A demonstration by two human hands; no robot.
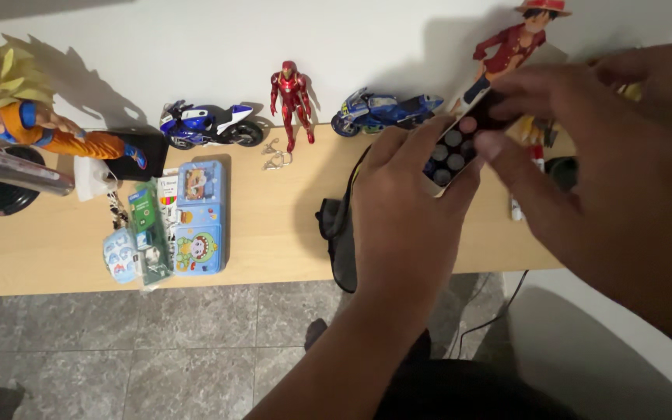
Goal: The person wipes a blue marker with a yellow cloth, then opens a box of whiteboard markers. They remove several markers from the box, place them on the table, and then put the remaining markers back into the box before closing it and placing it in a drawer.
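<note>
Above the wooden bench point(274, 233), the left hand point(410, 206) grips a small case of round cells point(454, 152), while the right hand point(608, 148), at 3 o'clock, pinches its upper end. A tilt could likely spill cells toward the black pouch point(340, 229) below.

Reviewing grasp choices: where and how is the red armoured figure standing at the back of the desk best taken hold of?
Probably by the torso of the red armoured figure, pinched from the front, since it stands upright against the wall, which blocks the back. The thin legs and arms offer less grip, and open desk lies in front.
</note>
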